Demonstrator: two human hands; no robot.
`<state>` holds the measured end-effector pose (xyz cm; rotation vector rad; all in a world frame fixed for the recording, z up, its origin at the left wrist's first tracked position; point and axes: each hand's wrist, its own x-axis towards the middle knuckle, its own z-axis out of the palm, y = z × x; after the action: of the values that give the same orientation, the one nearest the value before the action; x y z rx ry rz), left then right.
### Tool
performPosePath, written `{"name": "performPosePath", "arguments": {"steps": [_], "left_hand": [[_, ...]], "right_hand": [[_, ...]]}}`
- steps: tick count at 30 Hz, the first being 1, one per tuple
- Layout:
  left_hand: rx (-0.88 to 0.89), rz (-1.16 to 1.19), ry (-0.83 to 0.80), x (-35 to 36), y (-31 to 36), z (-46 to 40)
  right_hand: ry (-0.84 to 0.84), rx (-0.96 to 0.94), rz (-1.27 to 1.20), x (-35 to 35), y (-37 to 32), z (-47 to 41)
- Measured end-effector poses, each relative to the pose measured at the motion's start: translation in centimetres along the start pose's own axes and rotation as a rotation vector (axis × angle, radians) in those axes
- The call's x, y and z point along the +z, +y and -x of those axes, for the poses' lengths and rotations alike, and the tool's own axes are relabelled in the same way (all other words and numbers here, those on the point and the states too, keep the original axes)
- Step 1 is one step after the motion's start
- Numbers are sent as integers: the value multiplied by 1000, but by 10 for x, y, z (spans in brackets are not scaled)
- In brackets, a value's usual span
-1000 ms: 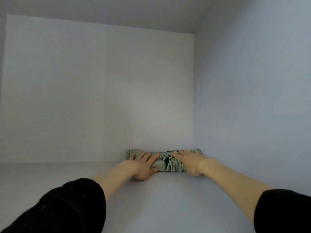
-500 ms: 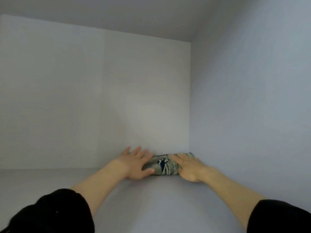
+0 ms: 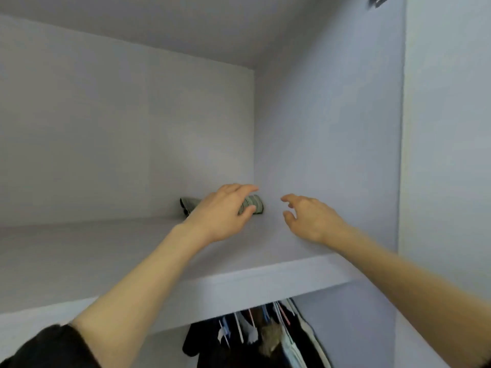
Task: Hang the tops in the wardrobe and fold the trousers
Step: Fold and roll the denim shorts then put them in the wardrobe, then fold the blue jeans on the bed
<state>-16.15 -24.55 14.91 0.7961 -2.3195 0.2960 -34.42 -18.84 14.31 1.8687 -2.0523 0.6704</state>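
The person wears a black top, its sleeves (image 3: 50, 346) pushed up seemingly past the elbows, leaving forearms and both hands (image 3: 220, 211) bare.

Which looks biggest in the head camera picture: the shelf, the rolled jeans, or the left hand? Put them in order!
1. shelf
2. left hand
3. rolled jeans

The hand is nearer the camera and hides part of the jeans, so their real sizes may differ.

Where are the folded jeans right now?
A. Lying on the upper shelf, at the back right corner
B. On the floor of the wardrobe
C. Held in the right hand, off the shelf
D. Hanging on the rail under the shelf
A: the folded jeans lie on the upper shelf against the back wall at the right corner, partly hidden by the left hand; the right hand is empty.
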Motion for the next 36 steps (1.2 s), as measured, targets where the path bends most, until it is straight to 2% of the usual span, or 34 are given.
{"name": "performPosePath", "arguments": {"steps": [4,7,10,18,23,27,30,36], "left_hand": [[81,236,94,-1,54,59],[69,415,63,-2,96,105],[55,552,-33,5,134,143],[200,834,-363,25,269,250],[314,1010,-487,39,389,300],[475,1102,-685,34,523,353],[604,1179,-768,25,614,393],[820,1234,-980,16,749,459]], "right_hand": [[86,78,-86,-22,-7,94],[99,162,-213,-35,-12,172],[76,271,-275,-40,-8,237],[-38,593,-341,-63,15,472],[83,874,-339,-103,42,626],[195,1091,-240,-172,50,758],[253,1230,-175,-215,46,846],[297,1498,-98,-261,37,979]]}}
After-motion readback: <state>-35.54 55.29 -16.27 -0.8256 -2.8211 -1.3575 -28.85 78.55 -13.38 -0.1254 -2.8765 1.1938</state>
